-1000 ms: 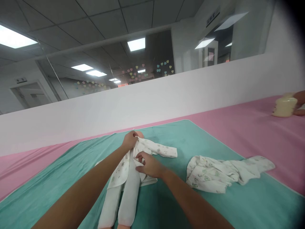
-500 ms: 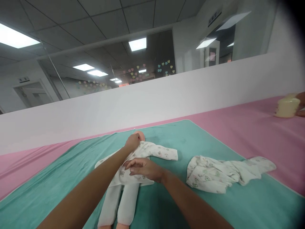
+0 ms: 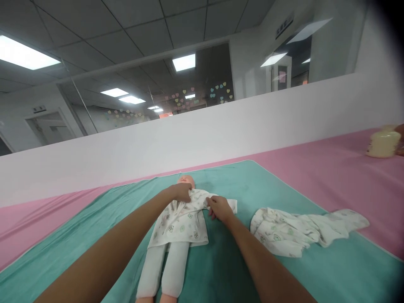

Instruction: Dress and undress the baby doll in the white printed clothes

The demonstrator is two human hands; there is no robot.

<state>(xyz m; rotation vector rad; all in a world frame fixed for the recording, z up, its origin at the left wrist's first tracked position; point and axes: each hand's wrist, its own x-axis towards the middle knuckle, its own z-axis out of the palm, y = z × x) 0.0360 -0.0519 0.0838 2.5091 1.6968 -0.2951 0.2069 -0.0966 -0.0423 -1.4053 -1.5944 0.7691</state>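
A baby doll [image 3: 188, 180] lies on its back on a green cloth, its head toward the wall. It wears a white printed shirt [image 3: 179, 225], and its white cloth legs [image 3: 174, 269] stick out below the hem. Near the shirt's neckline my left hand [image 3: 182, 192] is closed on the fabric, with its fingertips partly hidden. My right hand [image 3: 220, 208] pinches the shirt's sleeve on the right side, partway along the doll's arm. The sleeve's cuff shows just beyond those fingers.
A crumpled white printed garment [image 3: 303, 229] lies to the right on the green cloth [image 3: 233, 176]. Pink fabric [image 3: 315, 168] spreads beneath. At the far right, another person's hand [image 3: 400, 134] is at a pale yellow bottle [image 3: 382, 143]. A low white wall [image 3: 202, 134] runs behind.
My right hand has moved from over the doll's belly up to the sleeve and closed on it. My left hand has shifted slightly right and down from the head to the neckline.
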